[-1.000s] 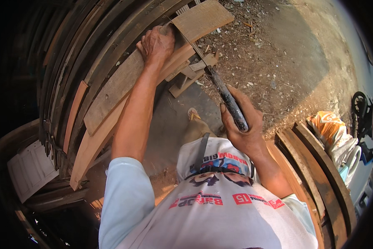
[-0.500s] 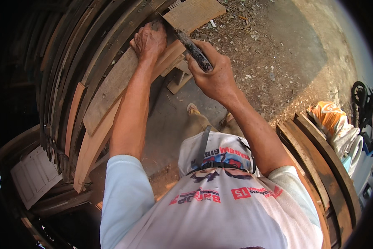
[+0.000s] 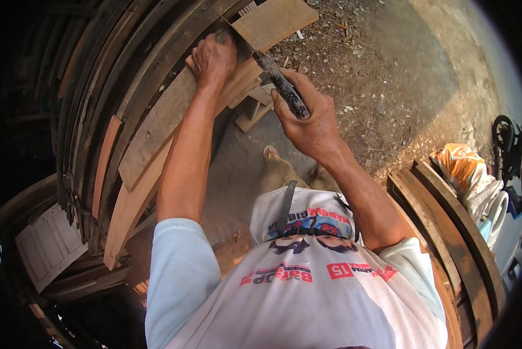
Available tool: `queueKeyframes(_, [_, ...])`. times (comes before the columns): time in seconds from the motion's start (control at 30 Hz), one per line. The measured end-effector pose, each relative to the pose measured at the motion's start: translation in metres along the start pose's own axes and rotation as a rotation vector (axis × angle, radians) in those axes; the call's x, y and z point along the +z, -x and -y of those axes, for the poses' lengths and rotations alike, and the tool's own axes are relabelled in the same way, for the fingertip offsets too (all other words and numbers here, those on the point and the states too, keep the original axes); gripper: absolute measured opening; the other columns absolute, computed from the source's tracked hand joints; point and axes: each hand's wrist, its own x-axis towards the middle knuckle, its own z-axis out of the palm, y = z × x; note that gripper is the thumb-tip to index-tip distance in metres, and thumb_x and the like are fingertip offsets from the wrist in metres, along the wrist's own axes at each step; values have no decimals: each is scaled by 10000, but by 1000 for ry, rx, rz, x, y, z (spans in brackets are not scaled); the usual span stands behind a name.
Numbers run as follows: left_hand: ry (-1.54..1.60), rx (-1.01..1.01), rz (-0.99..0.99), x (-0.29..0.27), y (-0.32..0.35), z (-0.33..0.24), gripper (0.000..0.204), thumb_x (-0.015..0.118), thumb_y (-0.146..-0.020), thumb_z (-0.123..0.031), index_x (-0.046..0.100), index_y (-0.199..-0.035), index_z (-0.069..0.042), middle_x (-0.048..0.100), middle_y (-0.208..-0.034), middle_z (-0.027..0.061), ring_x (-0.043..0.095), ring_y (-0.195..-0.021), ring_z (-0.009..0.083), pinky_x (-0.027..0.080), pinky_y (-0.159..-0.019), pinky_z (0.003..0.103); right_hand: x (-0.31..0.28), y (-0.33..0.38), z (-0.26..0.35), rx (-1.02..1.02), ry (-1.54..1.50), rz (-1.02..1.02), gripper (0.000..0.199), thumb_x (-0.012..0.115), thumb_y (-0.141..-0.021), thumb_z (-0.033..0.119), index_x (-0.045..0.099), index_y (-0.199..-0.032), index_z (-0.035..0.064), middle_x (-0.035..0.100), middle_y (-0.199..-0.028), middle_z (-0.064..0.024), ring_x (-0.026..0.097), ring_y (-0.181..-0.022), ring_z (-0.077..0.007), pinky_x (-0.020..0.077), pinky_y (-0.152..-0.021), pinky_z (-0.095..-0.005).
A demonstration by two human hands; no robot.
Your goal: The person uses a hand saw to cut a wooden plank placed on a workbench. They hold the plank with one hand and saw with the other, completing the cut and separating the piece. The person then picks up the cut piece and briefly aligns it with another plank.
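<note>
We're looking down on a wooden board (image 3: 174, 110) lying across a low stack of planks (image 3: 127, 203), w/ curved dark timbers (image 3: 86, 87) packed tight along its left side, so hardly any room there. To the right the dirt ground (image 3: 400, 75) is open, strewn w/ chips and offcuts. More curved planks (image 3: 441, 227) sit lower right, near an orange-and-white sack (image 3: 467, 168), well apart from the board.

Board's long axis runs from lower left up to upper right; its far end, pale and squarish, juts out over the ground. Surface is weathered grey-brown w/ a few dark spots, paler at the far end.

Our left hand (image 3: 214, 58) presses flat on the board beside the cut, fingers curled over its far edge, clamped on the wood. Our right hand (image 3: 310, 125) is wrapped tight round the dark mottled handle of a handsaw (image 3: 281, 84). The saw points up-left from that grip, blade meeting the board just right of the left hand; blade itself is thin and hard to make out. A small wood offcut (image 3: 252, 113) lies on the ground under the saw.
</note>
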Motion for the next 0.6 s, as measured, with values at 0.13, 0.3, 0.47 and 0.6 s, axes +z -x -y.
queueKeyframes(0.13, [8,53,-5,3,6,4,636,494,-1044,-542,649,-1404,-41,660,-1395,193,550,-1363,360,317,-1174,509,-18,51,-1,-87,-36,-104,350,712,-948,116,658,-1283,30,722,-944,-243,764,-847,-376,579,-707,-415])
queueKeyframes(0.3, [9,56,8,-1,-1,0,649,480,-1041,-554,640,-1407,-42,665,-1384,211,570,-1347,384,340,-1155,527,34,-51,-26,-92,65,-69,290,719,-996,168,685,-1244,23,745,-882,-131,719,-803,-134,565,-731,-332])
queueKeyframes(0.47, [-4,61,169,-16,-14,0,717,478,-1008,-577,614,-1452,-30,639,-1427,257,576,-1366,423,410,-1156,533,36,-57,-26,-31,56,-79,282,720,-967,184,689,-1203,33,730,-908,-197,728,-859,-316,564,-751,-387])
queueKeyframes(0.6, [6,26,352,-30,-30,4,724,462,-995,-599,659,-1408,-37,625,-1445,264,582,-1364,429,436,-1151,530,39,-53,-15,20,14,-94,310,726,-944,164,686,-1227,43,739,-957,-235,759,-917,-393,576,-789,-408])
